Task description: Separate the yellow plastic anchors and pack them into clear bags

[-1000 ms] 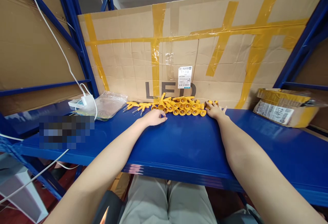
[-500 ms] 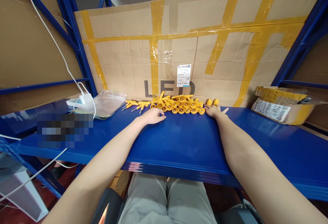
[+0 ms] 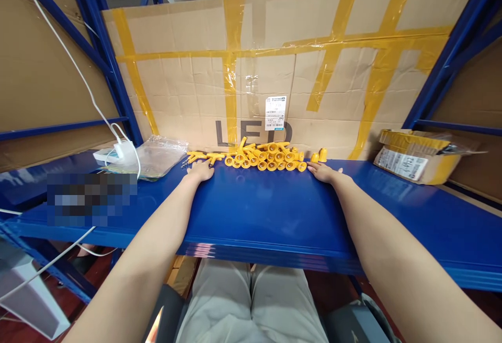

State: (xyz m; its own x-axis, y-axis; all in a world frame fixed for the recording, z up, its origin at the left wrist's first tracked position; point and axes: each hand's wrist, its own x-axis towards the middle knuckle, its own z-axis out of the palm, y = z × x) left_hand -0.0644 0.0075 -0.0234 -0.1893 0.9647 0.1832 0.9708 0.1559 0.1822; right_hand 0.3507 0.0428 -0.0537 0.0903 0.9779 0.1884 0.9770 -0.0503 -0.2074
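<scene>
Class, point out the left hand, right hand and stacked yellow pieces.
Left hand [image 3: 200,171], head view: back of hand.
Right hand [image 3: 323,173], head view: back of hand.
Stacked yellow pieces [image 3: 271,157], head view: stack's middle.

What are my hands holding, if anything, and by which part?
The right hand, open beside the yellow pieces, holds nothing; whether the left hand grips one cannot be told.

Blue racks [image 3: 453,53] frame a storeroom-like workspace. Taped cardboard [image 3: 188,87] walls it in, a labelled box [image 3: 439,168] nearby.
</scene>
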